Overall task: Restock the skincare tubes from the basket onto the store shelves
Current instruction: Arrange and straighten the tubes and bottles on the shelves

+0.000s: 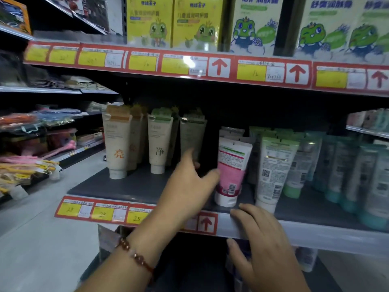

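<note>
A pink and white tube point(230, 171) stands cap-down at the front of the middle shelf point(134, 186). My left hand point(189, 184), a bead bracelet on its wrist, reaches over the shelf with straight fingers, and its thumb touches the tube's left side. My right hand point(259, 245) rests on the shelf's front rail point(315, 234), fingers over the top and thumb below. Cream tubes point(117, 142) stand to the left, and white-green tubes point(273, 171) and teal tubes point(357, 173) to the right. No basket is in view.
The upper shelf carries yellow and green frog-print boxes point(174, 22) above a red price strip point(219, 67). Another rack with packaged goods point(31, 148) lines the aisle on the left. A bare stretch of shelf lies between the cream tubes and the pink tube.
</note>
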The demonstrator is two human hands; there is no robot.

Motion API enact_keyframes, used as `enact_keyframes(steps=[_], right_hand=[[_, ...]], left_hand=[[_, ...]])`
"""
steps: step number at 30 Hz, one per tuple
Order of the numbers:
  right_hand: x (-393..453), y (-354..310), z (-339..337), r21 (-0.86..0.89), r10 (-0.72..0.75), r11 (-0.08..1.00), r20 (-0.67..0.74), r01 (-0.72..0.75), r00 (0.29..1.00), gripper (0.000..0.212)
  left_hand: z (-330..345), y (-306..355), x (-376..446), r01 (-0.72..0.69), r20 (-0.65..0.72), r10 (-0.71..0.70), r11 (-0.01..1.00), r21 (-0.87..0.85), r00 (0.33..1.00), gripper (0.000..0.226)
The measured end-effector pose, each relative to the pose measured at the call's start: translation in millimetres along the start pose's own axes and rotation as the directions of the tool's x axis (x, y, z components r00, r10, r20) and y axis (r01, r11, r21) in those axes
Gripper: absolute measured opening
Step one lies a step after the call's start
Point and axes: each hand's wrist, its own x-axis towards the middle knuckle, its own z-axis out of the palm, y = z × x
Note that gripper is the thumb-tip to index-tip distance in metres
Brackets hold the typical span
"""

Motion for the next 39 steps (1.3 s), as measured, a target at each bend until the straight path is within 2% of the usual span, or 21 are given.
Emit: enact_keyframes(steps=[2,5,7,9,11,12,14,15,17,19,21,23,26,29,32,34,36,37,39], right_hand=[[2,-2,-6,0.027,0.022,0.999,0.030,-0.022,0.999,0.053],[2,-3,-17,0.091,0.064,0.993,0.125,-0.076,0.990,0.055],[4,-3,-25,0.122,0.090,0.986,0.198,-0.115,0.976,0.054],[11,-6,-38,0.158,0.147,0.970,0.227,-0.185,0.963,0.049],[29,-11,-55,0.166,0.189,0.962,0.176,-0.218,0.966,0.043],[43,-14,-64,0.131,0.179,0.972,0.110,-0.193,0.978,0.041],[81,-19,-78,-0.045,0.081,0.996,-0.019,-0.082,0.997,0.042],[103,-18,-81,-0.176,0.028,0.984,-0.016,-0.030,0.999,0.044],[147,-16,-81,-0.425,0.043,0.905,0.166,0.032,0.985,0.052],[180,-12,-76,-0.572,0.166,0.817,0.356,0.074,0.919,0.061],[197,-11,-70,-0.630,0.229,0.764,0.461,0.135,0.857,0.054],[202,-11,-67,-0.617,0.207,0.771,0.476,0.157,0.855,0.042],[202,-18,-72,-0.467,0.101,0.876,0.425,0.123,0.899,0.008],[197,-33,-79,-0.233,0.014,0.971,0.291,0.056,0.957,0.012],[189,-53,-90,0.144,0.055,0.986,0.202,-0.085,0.978,0.010],[184,-55,-84,0.376,0.182,0.892,0.212,-0.252,0.960,0.007],[176,-53,-66,0.585,0.353,0.687,0.251,-0.431,0.902,0.009],[172,-53,-56,0.642,0.431,0.589,0.264,-0.490,0.863,0.011],[163,-53,-39,0.682,0.543,0.476,0.269,-0.555,0.795,0.011]], left_hand=[[23,8,-10,0.022,0.103,-0.019,0.999,-0.029,0.995,0.100],[41,12,-5,0.020,0.111,-0.014,0.998,-0.056,0.994,0.110],[45,14,-4,0.023,0.073,-0.022,1.000,-0.014,0.997,0.100],[43,16,-6,0.035,0.010,-0.035,0.999,0.008,0.999,0.077],[36,15,-8,0.054,-0.063,-0.060,0.994,-0.090,0.996,0.057],[31,12,-9,0.063,-0.098,-0.082,0.981,-0.186,0.992,0.050],[17,4,-9,0.072,-0.155,-0.141,0.921,-0.384,0.978,0.037],[10,1,-9,0.065,-0.174,-0.162,0.884,-0.462,0.971,0.029],[-5,-3,-7,0.049,-0.174,-0.166,0.845,-0.533,0.971,0.013],[-18,-5,-6,0.042,-0.124,-0.131,0.837,-0.546,0.984,0.009],[-27,-6,-5,0.030,-0.077,-0.086,0.836,-0.548,0.993,0.014],[-32,-8,-6,0.024,-0.040,-0.057,0.817,-0.576,0.998,0.012],[-33,-11,-9,0.043,-0.009,-0.061,0.786,-0.616,0.998,0.012],[-35,-16,-13,0.072,0.087,-0.022,0.780,-0.622,0.996,0.011],[-46,-16,-16,0.100,0.260,0.100,0.746,-0.658,0.961,0.026],[-54,-13,-17,0.166,0.339,0.128,0.682,-0.712,0.932,0.028],[-58,-10,-19,0.228,0.387,0.117,0.641,-0.733,0.915,0.027],[-59,-9,-21,0.256,0.407,0.100,0.636,-0.728,0.908,0.027],[-60,-7,-23,0.306,0.435,0.072,0.609,-0.732,0.898,0.026]])
